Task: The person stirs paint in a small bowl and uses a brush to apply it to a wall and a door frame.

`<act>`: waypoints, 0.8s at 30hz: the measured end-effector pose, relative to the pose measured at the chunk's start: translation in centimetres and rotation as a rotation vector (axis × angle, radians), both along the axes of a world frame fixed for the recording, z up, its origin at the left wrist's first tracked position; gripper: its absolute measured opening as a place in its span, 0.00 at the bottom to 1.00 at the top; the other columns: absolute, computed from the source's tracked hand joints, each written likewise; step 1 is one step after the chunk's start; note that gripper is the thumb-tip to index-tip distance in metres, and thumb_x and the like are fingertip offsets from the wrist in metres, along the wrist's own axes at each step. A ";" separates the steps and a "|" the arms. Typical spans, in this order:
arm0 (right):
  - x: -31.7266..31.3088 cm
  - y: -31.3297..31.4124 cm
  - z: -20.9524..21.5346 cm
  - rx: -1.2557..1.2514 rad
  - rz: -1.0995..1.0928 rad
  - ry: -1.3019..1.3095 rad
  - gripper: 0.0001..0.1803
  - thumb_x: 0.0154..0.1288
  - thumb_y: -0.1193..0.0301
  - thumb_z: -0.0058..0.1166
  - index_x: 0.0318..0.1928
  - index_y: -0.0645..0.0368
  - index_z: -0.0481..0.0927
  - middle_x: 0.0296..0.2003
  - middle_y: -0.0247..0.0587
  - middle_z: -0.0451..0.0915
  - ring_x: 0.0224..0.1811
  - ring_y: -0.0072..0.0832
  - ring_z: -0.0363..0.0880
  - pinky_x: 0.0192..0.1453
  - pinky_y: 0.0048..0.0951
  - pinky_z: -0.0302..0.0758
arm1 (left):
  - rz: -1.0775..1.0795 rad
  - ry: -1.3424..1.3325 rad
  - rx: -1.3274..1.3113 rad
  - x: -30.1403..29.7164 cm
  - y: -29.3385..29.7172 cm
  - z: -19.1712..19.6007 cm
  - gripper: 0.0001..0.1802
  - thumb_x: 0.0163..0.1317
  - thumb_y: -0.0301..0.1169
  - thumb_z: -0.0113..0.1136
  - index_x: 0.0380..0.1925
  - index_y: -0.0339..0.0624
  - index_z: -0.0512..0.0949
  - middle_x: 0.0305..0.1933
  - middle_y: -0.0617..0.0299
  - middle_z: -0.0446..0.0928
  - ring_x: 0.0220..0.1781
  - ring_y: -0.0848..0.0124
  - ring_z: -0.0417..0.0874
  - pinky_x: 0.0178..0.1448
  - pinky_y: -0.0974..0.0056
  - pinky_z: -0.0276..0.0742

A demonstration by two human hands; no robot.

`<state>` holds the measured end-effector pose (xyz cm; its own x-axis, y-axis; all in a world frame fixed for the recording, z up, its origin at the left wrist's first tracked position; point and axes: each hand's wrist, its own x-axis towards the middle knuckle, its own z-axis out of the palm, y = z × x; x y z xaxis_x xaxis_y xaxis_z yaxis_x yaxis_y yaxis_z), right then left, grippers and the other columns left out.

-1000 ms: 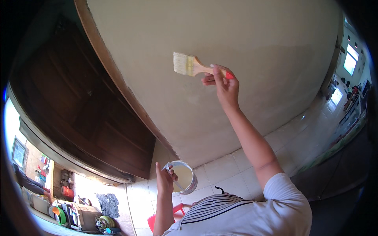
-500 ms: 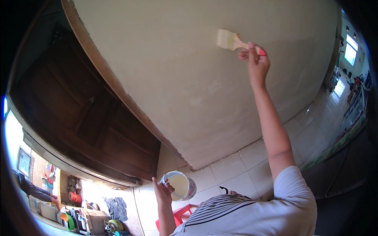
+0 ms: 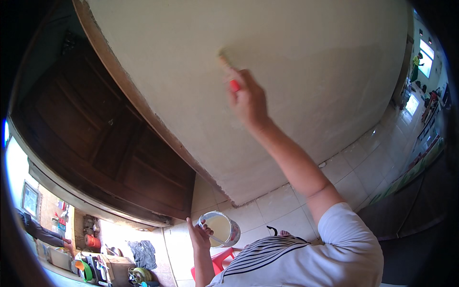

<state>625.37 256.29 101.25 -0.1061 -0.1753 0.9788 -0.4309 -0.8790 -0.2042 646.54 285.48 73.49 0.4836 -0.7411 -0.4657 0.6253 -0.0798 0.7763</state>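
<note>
My right hand (image 3: 249, 99) is closed around the handle of a paintbrush (image 3: 224, 60), whose bristles are against or very near the pale wall (image 3: 191, 95); motion blurs the brush. The red end of its handle shows beside my thumb. Low in the view, my left hand (image 3: 200, 233) grips a white paint bucket (image 3: 233, 234) by its rim or handle. Pale cream paint (image 3: 219, 226) lies inside the bucket. A darker patch (image 3: 349, 62) spreads over the upper right part of the wall.
A dark wooden door (image 3: 95, 129) stands left of the wall's brown edge strip. Below the bucket is a red plastic stool (image 3: 220, 260) on the tiled floor (image 3: 282, 210). Household items and a person's arm (image 3: 48, 234) appear lower left; another person (image 3: 417, 66) stands far right.
My right hand has swept the paintbrush left and slightly down across the wall. My left hand and the bucket have hardly moved. A person has come into view at the far right.
</note>
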 end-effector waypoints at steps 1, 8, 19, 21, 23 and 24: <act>1.5 0.7 -0.3 -0.011 0.059 0.018 0.19 0.62 0.78 0.57 0.53 0.57 0.73 0.35 0.43 0.78 0.33 0.42 0.81 0.36 0.38 0.79 | 0.008 -0.004 0.004 -0.1 0.1 0.1 0.38 0.64 0.70 0.42 0.31 0.42 0.72 0.17 0.70 0.63 0.17 0.74 0.63 0.30 0.65 0.61; 3.4 2.2 -0.1 0.056 0.349 -0.056 0.10 0.68 0.73 0.56 0.48 0.60 0.77 0.35 0.42 0.81 0.32 0.34 0.84 0.35 0.30 0.80 | 0.009 -0.010 0.033 0.5 0.4 -0.6 0.38 0.63 0.70 0.42 0.32 0.41 0.72 0.17 0.69 0.63 0.17 0.74 0.63 0.29 0.64 0.61; -18.1 -9.2 -0.4 0.198 0.032 -0.373 0.11 0.72 0.70 0.53 0.47 0.66 0.79 0.38 0.44 0.83 0.33 0.26 0.84 0.39 0.28 0.81 | 0.012 -0.013 0.041 0.6 0.1 -1.5 0.37 0.63 0.70 0.43 0.31 0.41 0.72 0.16 0.69 0.63 0.17 0.73 0.63 0.29 0.64 0.61; -20.2 -10.0 -0.1 0.175 -0.121 -0.377 0.11 0.72 0.70 0.53 0.47 0.66 0.79 0.39 0.47 0.82 0.35 0.31 0.85 0.40 0.29 0.81 | 0.017 -0.009 0.047 0.5 0.0 -1.7 0.37 0.63 0.70 0.43 0.31 0.42 0.72 0.16 0.69 0.62 0.18 0.73 0.63 0.29 0.64 0.61; -20.0 -11.0 -0.1 0.066 -0.299 -0.309 0.11 0.72 0.70 0.54 0.47 0.65 0.79 0.39 0.45 0.83 0.36 0.29 0.85 0.39 0.29 0.81 | 0.015 -0.011 0.053 0.4 -0.3 -1.7 0.37 0.63 0.70 0.43 0.31 0.42 0.72 0.16 0.69 0.62 0.17 0.73 0.63 0.29 0.64 0.61; -20.0 -11.1 0.0 0.011 -0.389 -0.274 0.11 0.72 0.70 0.54 0.47 0.64 0.80 0.39 0.44 0.83 0.36 0.28 0.84 0.39 0.28 0.81 | 0.008 -0.009 0.054 0.2 -0.5 -1.8 0.37 0.63 0.70 0.43 0.31 0.42 0.72 0.16 0.69 0.62 0.17 0.73 0.63 0.29 0.63 0.61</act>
